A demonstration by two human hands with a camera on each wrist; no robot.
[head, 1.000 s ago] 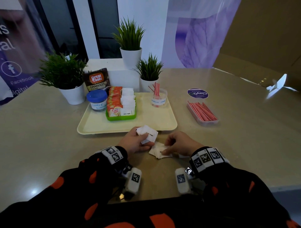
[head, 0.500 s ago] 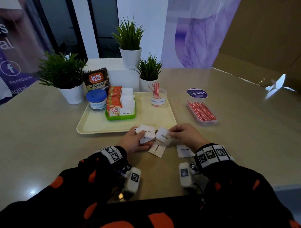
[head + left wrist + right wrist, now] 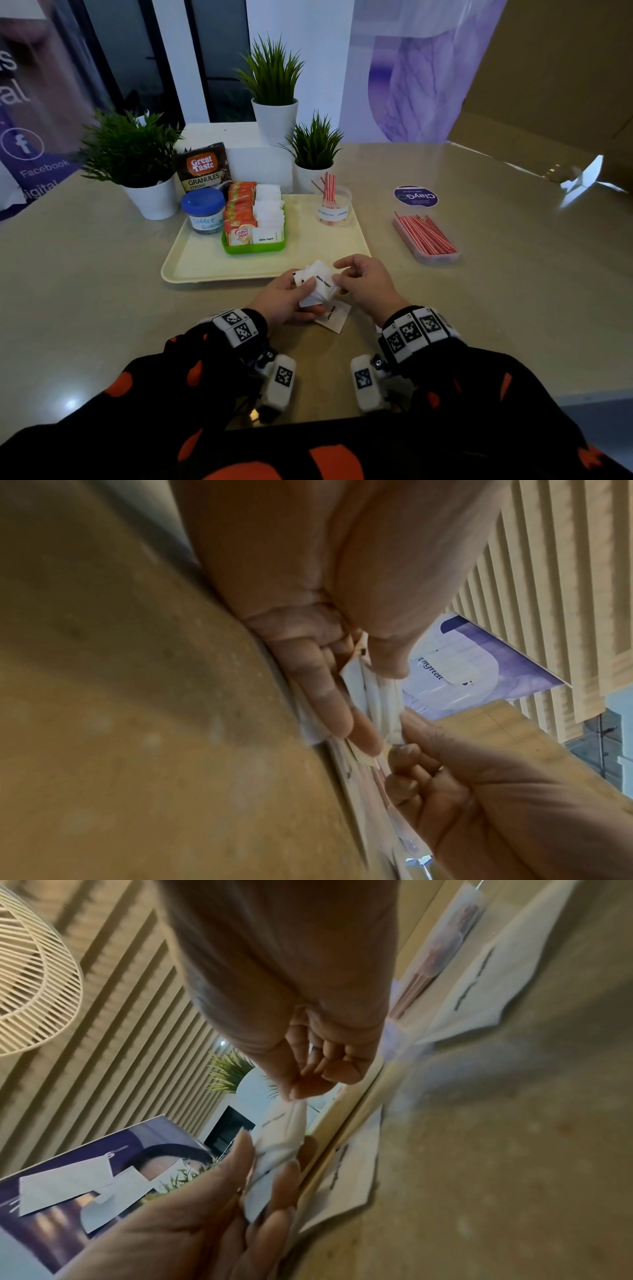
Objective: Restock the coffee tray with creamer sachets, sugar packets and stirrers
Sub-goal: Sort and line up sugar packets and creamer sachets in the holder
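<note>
On the beige desk (image 3: 102,308), low centre of frame, my left hand (image 3: 281,301) now holds the gathered white paper sugar packets (image 3: 317,282); my right hand (image 3: 366,287) has just pinched another on; one white packet (image 3: 334,317) remains below, so the cream plastic tray (image 3: 205,263) waits.

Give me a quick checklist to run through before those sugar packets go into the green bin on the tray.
1. Held sugar packets gripped by left hand: ok.
2. Right hand pinching the same stack: ok.
3. All packets gathered: not ok, a loose packet lies on the table.
4. Room in green bin: cannot tell, its sugar row looks full.
5. Path across tray: ok.
</note>
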